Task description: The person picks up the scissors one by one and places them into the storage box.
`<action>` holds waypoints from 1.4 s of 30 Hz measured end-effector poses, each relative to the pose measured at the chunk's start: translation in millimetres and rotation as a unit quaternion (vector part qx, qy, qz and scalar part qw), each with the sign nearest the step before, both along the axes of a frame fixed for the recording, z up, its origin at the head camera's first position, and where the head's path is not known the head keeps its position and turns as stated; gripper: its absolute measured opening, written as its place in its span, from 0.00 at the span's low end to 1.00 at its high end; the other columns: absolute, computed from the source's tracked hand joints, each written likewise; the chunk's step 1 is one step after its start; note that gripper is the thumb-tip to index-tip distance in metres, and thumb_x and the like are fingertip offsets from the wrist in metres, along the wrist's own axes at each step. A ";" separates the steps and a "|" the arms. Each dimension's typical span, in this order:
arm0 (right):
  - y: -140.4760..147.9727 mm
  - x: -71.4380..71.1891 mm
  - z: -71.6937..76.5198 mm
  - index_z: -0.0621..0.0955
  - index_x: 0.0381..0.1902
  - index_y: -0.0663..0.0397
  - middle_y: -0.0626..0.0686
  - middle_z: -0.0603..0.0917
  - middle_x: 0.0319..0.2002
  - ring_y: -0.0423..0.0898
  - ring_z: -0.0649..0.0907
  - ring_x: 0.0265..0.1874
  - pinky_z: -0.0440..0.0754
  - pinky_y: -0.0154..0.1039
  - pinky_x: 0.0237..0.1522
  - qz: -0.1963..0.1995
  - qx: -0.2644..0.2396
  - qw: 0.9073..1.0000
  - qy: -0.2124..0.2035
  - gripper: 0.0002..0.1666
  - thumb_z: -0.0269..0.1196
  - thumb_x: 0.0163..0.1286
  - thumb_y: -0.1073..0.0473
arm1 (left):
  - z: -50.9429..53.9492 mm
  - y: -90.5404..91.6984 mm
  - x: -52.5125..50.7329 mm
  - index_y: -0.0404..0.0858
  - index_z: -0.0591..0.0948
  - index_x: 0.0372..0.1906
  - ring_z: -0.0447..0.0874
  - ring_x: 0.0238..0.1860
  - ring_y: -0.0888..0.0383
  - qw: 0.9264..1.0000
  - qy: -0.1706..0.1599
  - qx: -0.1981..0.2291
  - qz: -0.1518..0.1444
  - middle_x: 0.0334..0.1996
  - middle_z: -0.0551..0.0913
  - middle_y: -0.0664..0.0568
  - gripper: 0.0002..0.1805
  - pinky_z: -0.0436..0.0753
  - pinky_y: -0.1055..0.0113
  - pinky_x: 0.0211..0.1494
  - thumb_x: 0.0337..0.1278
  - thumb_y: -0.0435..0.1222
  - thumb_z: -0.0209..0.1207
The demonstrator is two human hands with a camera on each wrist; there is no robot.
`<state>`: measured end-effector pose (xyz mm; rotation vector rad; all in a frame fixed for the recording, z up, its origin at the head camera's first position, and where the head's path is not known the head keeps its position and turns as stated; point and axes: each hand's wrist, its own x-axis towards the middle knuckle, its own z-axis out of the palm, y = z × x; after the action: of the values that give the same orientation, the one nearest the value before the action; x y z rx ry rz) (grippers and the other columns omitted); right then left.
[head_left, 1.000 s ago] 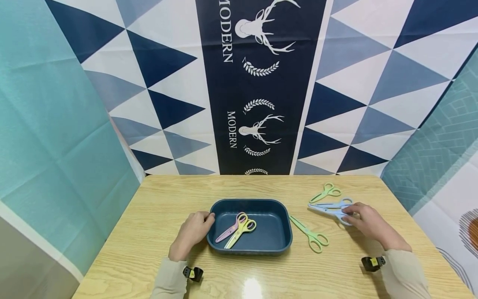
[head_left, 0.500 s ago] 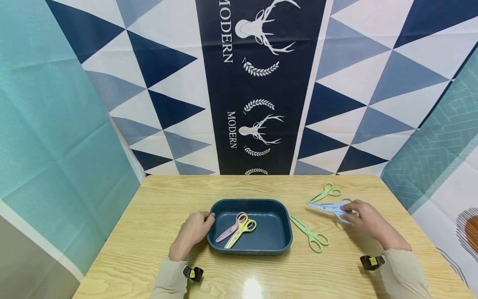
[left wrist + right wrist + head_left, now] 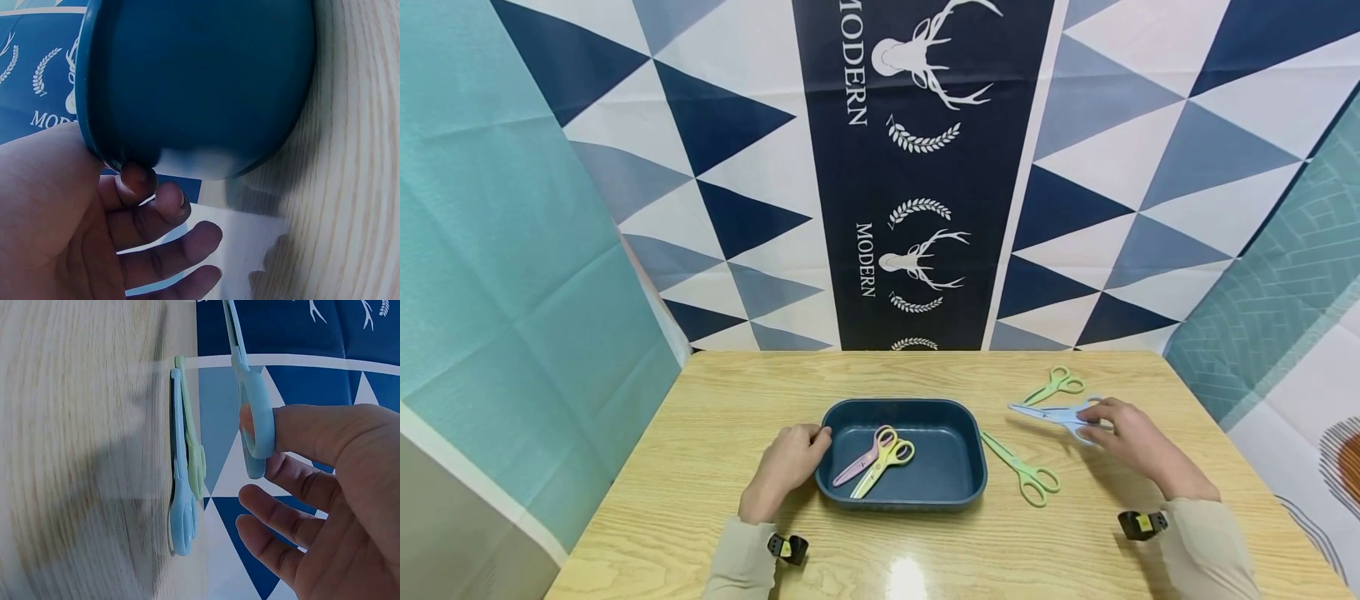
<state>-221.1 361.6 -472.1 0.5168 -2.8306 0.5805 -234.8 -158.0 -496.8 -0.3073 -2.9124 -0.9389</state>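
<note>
My left hand (image 3: 784, 468) grips the left end of the dark blue tray (image 3: 902, 505), thumb at its rim; the left wrist view shows the curled fingers (image 3: 200, 240) outside the wall. Inside the tray lie pink scissors (image 3: 854, 469) and yellow scissors (image 3: 876, 475), crossed at the handles. Pinched by a handle loop in my right hand (image 3: 1138, 443), light blue scissors (image 3: 259, 409) hang above the table in the right wrist view. Below them, a second light blue pair (image 3: 181, 515) rests on the wood beside small green scissors (image 3: 196, 464).
Between the tray and my right hand lie larger green scissors (image 3: 1022, 471). The small green pair (image 3: 1057, 385) is farther back. Patterned cloth (image 3: 917, 183) hangs behind the wooden table (image 3: 745, 379), and teal cloth (image 3: 527, 250) on its left.
My right hand has lifted one light blue pair off the table and shifted it slightly left. My left hand and the tray have not moved.
</note>
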 end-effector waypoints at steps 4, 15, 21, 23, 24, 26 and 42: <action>-1.1 -0.4 -1.4 0.87 0.46 0.64 0.59 0.86 0.42 0.59 0.85 0.41 0.82 0.57 0.43 0.004 0.001 1.000 0.006 0.12 0.70 0.66 0.64 | -0.4 0.1 0.6 0.44 0.71 0.19 0.67 0.18 0.61 1.000 0.001 0.002 -0.001 0.16 0.65 0.57 0.22 0.63 0.68 0.24 0.75 0.42 0.51; -7.6 0.0 1.7 0.86 0.46 0.64 0.59 0.85 0.43 0.58 0.85 0.41 0.82 0.57 0.43 0.007 0.001 1.000 0.001 0.11 0.69 0.68 0.63 | -1.9 0.0 0.7 0.44 0.71 0.19 0.66 0.18 0.61 1.000 0.006 0.004 -0.003 0.16 0.64 0.58 0.22 0.63 0.68 0.23 0.75 0.42 0.52; -11.3 1.7 5.9 0.86 0.46 0.64 0.59 0.85 0.42 0.57 0.85 0.41 0.82 0.57 0.44 0.007 0.007 1.000 0.005 0.11 0.69 0.68 0.64 | -3.0 0.1 -0.1 0.44 0.70 0.18 0.65 0.18 0.62 1.000 0.007 0.005 -0.004 0.15 0.64 0.58 0.22 0.62 0.69 0.23 0.75 0.42 0.52; -12.4 2.1 6.7 0.87 0.45 0.63 0.58 0.85 0.42 0.56 0.85 0.41 0.83 0.55 0.43 0.010 0.007 1.000 0.013 0.10 0.70 0.67 0.64 | -3.1 0.1 0.0 0.44 0.70 0.19 0.66 0.18 0.62 1.000 0.007 0.006 -0.005 0.16 0.64 0.58 0.22 0.63 0.69 0.23 0.76 0.42 0.52; -12.9 2.2 7.1 0.87 0.45 0.63 0.57 0.85 0.41 0.56 0.85 0.40 0.83 0.55 0.43 0.012 0.006 1.000 0.018 0.10 0.70 0.67 0.65 | -2.9 0.0 0.1 0.44 0.70 0.19 0.66 0.18 0.62 1.000 0.007 0.006 -0.005 0.16 0.64 0.58 0.22 0.63 0.69 0.23 0.76 0.42 0.52; -13.8 1.8 8.4 0.87 0.45 0.63 0.57 0.85 0.40 0.56 0.85 0.40 0.83 0.54 0.42 0.016 0.005 1.000 0.026 0.10 0.70 0.67 0.65 | -2.7 -0.2 0.2 0.44 0.70 0.19 0.66 0.18 0.62 1.000 0.008 0.006 -0.005 0.15 0.64 0.58 0.22 0.63 0.69 0.23 0.76 0.42 0.52; -22.2 1.8 17.9 0.87 0.46 0.63 0.58 0.84 0.41 0.57 0.84 0.40 0.81 0.52 0.40 0.006 0.005 1.000 0.019 0.11 0.69 0.68 0.65 | -3.1 -0.2 -0.4 0.44 0.69 0.18 0.67 0.18 0.62 1.000 0.006 0.011 -0.001 0.16 0.65 0.58 0.23 0.64 0.69 0.23 0.75 0.41 0.53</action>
<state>-219.2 339.4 -454.1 0.5419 -2.7979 0.5545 -235.2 -158.2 -499.9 -0.3133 -2.8896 -0.9646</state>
